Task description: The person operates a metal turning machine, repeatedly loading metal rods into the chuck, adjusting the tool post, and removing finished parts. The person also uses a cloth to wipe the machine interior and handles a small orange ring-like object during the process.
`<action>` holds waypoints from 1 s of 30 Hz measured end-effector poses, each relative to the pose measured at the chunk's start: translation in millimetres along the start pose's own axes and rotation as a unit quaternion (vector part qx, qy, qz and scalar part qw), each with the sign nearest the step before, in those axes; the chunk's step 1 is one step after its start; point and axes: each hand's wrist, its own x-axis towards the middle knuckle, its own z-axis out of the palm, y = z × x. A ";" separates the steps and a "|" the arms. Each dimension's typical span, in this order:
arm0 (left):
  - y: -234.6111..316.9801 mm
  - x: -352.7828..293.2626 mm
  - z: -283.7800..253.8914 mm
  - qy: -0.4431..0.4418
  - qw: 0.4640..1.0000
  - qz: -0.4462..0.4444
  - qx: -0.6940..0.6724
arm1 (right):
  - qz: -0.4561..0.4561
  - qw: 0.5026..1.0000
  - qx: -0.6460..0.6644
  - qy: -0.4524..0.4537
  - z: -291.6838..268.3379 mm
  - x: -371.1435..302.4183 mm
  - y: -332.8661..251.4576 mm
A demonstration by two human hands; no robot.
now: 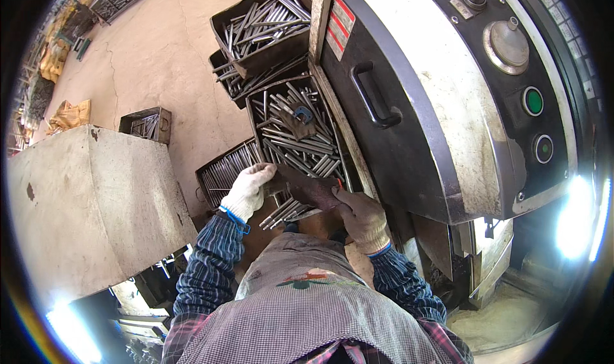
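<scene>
A dark brown, soiled cloth (310, 186) is stretched between my two hands in front of my apron. My left hand (248, 190), in a whitish knit glove with a blue cuff edge, pinches its left end. Closed on the other end is my right hand (366, 222), whose glove is stained brown. A small red-orange bit shows beside the right fingers; I cannot make out what it is. Just beyond the cloth, a metal bin (254, 122) holds many loose metal rods (300, 148). On those rods lie a brown rag (295, 126) and a small blue part (303, 114).
At the right stands a machine with a dark door (409, 108), a black handle (376, 95) and a control panel (511, 95). More rod-filled bins (256, 60) are stacked ahead. A shallow tray of rods (227, 166) sits left of my hands. A pale metal housing (96, 204) occupies the left.
</scene>
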 end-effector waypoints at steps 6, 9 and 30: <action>-19.1 37.6 -16.5 0.168 0.975 0.071 0.124 | -0.002 1.000 -0.023 -0.004 16.8 40.2 19.4; -34.3 53.4 -38.9 0.180 0.921 0.070 0.338 | -0.011 0.999 -0.008 0.029 24.1 63.4 26.4; -120.4 184.4 -12.0 0.090 0.524 0.031 0.847 | 0.290 0.948 0.003 -0.133 -37.6 -100.7 51.4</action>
